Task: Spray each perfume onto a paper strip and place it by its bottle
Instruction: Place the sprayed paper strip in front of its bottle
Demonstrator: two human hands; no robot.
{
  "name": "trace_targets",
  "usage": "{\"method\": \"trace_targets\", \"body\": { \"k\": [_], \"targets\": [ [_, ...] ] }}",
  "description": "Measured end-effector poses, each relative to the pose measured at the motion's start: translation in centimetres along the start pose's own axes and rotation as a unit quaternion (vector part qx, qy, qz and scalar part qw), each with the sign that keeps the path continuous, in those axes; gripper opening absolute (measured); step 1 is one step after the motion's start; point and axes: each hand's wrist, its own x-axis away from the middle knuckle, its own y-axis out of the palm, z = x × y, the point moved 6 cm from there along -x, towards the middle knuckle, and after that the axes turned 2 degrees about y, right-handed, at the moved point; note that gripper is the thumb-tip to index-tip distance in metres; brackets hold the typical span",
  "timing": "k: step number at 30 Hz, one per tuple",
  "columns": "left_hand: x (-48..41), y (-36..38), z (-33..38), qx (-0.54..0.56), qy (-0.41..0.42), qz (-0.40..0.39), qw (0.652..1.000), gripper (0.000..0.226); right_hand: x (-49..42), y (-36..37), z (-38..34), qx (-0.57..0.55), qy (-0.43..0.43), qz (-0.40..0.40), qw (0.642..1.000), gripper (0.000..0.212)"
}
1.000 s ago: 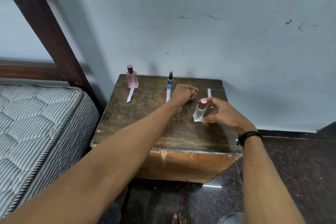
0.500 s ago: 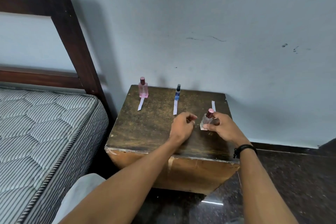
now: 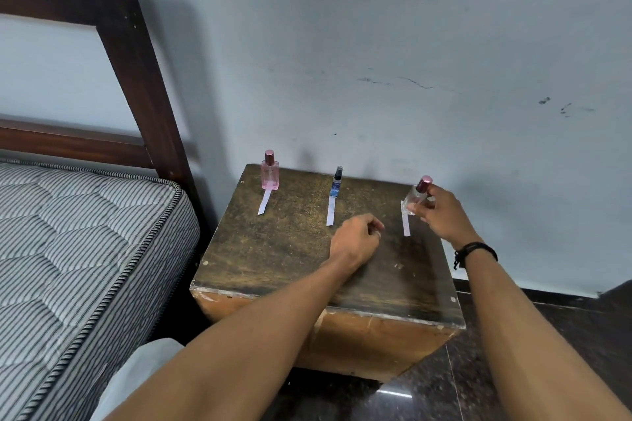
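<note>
1. Right hand (image 3: pixel 441 215) fingers (image 3: pixel 424 212) pinch the tilted clear bottle (image 3: pixel 415 198) at the desk's (image 3: pixel 273 249) right edge, centre-right of frame, over its paper strip (image 3: pixel 406 226).
2. Left hand (image 3: pixel 357 241), fingers curled on nothing, rests mid-desk.
3. Pink bottle (image 3: pixel 270 171) and blue bottle (image 3: pixel 336 183) stand along the far edge.

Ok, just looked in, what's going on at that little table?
A person's right hand grips a clear, pink-capped bottle, tilted, at the far end of the right-hand paper strip on the wooden table. The left hand is mid-table, fingers curled, nothing visible in it. The pink bottle and the slim blue bottle stand upright at the back, each with a strip laid in front.
</note>
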Motion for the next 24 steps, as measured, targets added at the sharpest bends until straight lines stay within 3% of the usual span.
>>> {"method": "trace_targets", "body": {
  "k": [10, 20, 24],
  "targets": [
    [-5.6, -0.6, 1.4, 0.063, 0.004, 0.022, 0.998, 0.028, -4.1, -0.5, 0.5, 0.040, 0.010, -0.008, 0.999, 0.037],
    [-8.4, 2.0, 3.4, 0.040, 0.032, -0.006, 0.999, 0.049, -5.3, 0.0, 1.1, 0.076, -0.024, -0.005, 0.997, 0.032],
    [-8.7, 2.6, 4.1, 0.044, 0.046, -0.014, 0.998, 0.045, -5.8, 0.2, 1.3, 0.083, -0.031, 0.000, 0.996, 0.032]
  ]
}}
